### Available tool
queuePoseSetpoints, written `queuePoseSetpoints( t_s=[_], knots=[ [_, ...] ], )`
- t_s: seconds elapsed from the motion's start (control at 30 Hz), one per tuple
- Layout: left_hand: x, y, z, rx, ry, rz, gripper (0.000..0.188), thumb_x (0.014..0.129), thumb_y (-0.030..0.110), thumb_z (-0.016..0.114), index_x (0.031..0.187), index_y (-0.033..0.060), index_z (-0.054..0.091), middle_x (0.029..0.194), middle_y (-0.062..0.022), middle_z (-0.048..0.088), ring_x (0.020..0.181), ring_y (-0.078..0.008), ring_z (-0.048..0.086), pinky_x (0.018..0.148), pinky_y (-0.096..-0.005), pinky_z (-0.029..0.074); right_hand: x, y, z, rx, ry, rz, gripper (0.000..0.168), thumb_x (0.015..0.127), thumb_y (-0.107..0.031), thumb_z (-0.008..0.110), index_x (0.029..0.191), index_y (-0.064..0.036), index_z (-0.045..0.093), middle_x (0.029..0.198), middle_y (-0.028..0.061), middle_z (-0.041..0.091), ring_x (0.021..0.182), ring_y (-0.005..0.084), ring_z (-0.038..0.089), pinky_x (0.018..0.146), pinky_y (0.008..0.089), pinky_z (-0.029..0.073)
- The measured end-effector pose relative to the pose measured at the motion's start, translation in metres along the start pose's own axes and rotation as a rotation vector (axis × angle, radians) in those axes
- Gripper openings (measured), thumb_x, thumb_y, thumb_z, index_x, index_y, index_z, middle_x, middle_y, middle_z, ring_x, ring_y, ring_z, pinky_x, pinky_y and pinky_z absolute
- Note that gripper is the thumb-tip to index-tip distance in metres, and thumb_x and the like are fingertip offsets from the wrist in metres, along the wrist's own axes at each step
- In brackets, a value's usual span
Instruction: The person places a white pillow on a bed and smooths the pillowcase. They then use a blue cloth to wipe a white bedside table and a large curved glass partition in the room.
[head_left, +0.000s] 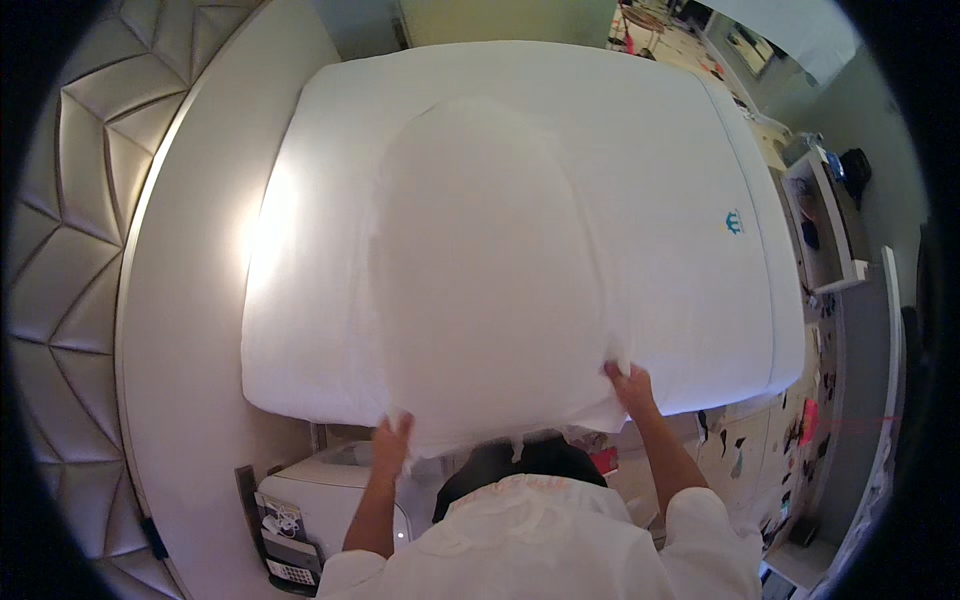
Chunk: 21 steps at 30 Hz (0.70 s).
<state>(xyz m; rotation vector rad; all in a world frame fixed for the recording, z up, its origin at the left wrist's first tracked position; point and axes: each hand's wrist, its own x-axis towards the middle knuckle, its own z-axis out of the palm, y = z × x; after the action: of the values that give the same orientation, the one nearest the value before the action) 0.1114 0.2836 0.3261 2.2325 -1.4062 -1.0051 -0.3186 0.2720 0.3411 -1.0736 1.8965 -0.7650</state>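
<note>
A white sheet (495, 262) billows up over a mattress (675, 187) in a white cover with a small blue logo near its right side. My left hand (394, 442) grips the sheet's near edge at the lower left. Farther right, my right hand (630, 382) is closed on another part of that edge, with a bunched bit of cloth above the fingers. Between the hands the cloth hangs in front of my legs. Its far part lies over the middle of the mattress.
A tufted headboard (90, 187) runs along the left. Beside the bed's near left corner stands a white nightstand (337, 495), with a cable and a telephone close by. A shelf unit (825, 225) is at the right. The patterned floor (742, 442) shows at the lower right.
</note>
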Motion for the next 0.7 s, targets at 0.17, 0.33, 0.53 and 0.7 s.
queuePoseSetpoints(
  t_s=[0.17, 0.33, 0.53, 0.7],
  knots=[
    [-0.032, -0.097, 0.103, -0.132, -0.382, -0.138, 0.049, 0.081, 0.038, 0.059, 0.113, 0.0014, 0.055, 0.106, -0.0175, 0.060, 0.098, -0.0267, 0.057, 0.082, -0.0366, 0.044, -0.043, 0.127, 0.028, -0.447, -0.182, 0.373, 0.056, 0.079, -0.048, 0.052, 0.093, 0.006, 0.062, 0.092, 0.0282, 0.060, 0.093, 0.0409, 0.057, 0.081, 0.0458, 0.045],
    [0.009, -0.145, 0.111, -0.362, -0.435, -0.274, 0.059, 0.081, 0.045, 0.060, 0.114, -0.0035, 0.051, 0.110, -0.0176, 0.058, 0.100, -0.0254, 0.056, 0.083, -0.0362, 0.044, -0.026, 0.162, 0.021, -0.450, -0.160, 0.292, 0.057, 0.079, -0.048, 0.054, 0.098, 0.005, 0.060, 0.096, 0.0276, 0.060, 0.094, 0.0404, 0.057, 0.081, 0.0444, 0.045],
    [0.022, -0.097, 0.119, -0.500, -0.348, -0.514, 0.062, 0.083, 0.047, 0.058, 0.111, -0.0083, 0.051, 0.105, -0.0193, 0.058, 0.098, -0.0262, 0.056, 0.081, -0.0372, 0.045, -0.015, 0.148, 0.072, -0.065, -0.205, 0.327, 0.059, 0.080, -0.049, 0.057, 0.106, 0.004, 0.056, 0.103, 0.0248, 0.060, 0.097, 0.0348, 0.057, 0.080, 0.0402, 0.044],
    [0.031, 0.034, 0.043, -0.043, -0.167, -0.224, 0.075, 0.080, 0.049, 0.060, 0.123, -0.0091, 0.041, 0.105, -0.0229, 0.057, 0.101, -0.0342, 0.054, 0.083, -0.0412, 0.045, 0.029, 0.024, 0.022, 0.149, 0.075, 0.498, 0.058, 0.082, -0.042, 0.058, 0.116, 0.004, 0.051, 0.106, 0.0233, 0.058, 0.098, 0.0318, 0.057, 0.083, 0.0417, 0.045]
  ],
)
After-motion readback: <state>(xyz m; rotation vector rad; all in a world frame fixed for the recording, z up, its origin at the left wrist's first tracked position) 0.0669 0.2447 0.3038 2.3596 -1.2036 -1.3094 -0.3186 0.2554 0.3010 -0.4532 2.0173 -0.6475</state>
